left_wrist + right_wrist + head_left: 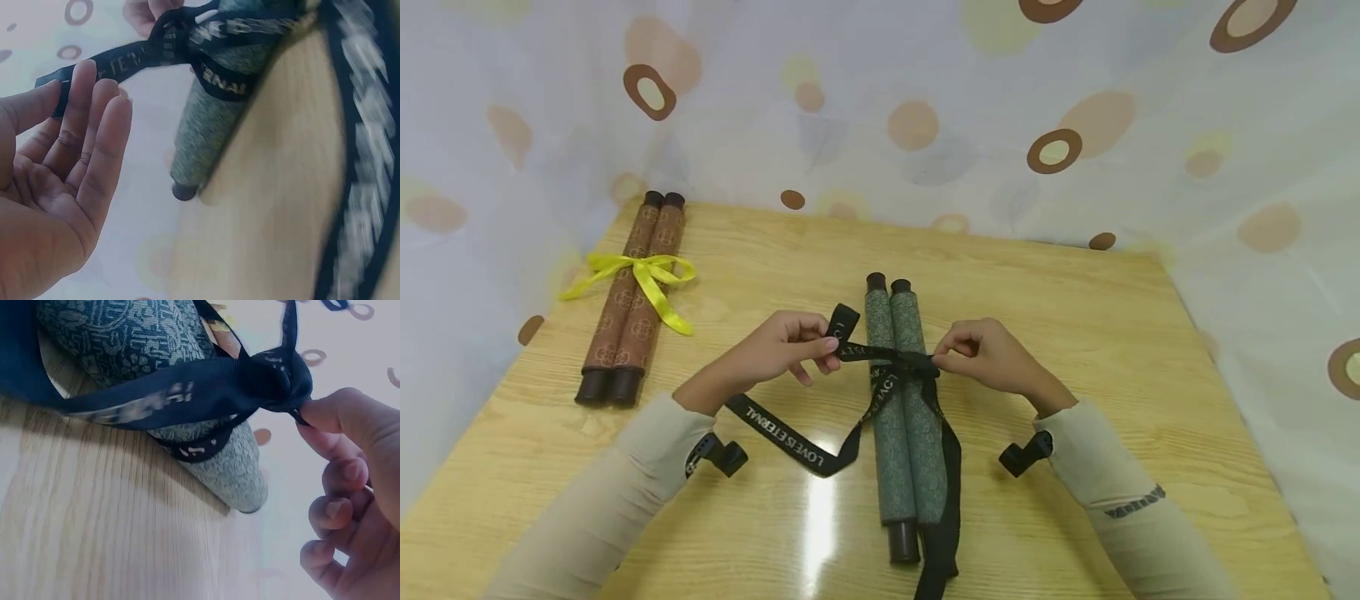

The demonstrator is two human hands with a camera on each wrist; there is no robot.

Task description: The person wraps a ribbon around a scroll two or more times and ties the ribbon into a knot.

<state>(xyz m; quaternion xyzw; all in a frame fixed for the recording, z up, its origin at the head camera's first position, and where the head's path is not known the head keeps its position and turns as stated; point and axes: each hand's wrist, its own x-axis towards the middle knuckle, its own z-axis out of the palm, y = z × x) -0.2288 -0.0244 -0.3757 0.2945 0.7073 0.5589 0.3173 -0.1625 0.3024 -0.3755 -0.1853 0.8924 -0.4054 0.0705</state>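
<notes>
Two green patterned scrolls [893,450] with dark end knobs lie side by side on the table. Around their upper part runs a black ribbon [782,435] printed with white lettering, knotted on top. My left hand [782,350], left of the scrolls, pinches a folded loop of the ribbon between thumb and index finger, its other fingers loosely bent. On the other side, my right hand [988,354] pinches a small bit of ribbon right at the knot [281,381]. One ribbon tail trails left across the table; another hangs down over the right scroll's lower end.
At the back left lie two brown patterned scrolls [625,321] tied with a yellow ribbon bow [643,268]. The wooden table [1060,300] meets a white patterned cloth [865,75] along its back and sides.
</notes>
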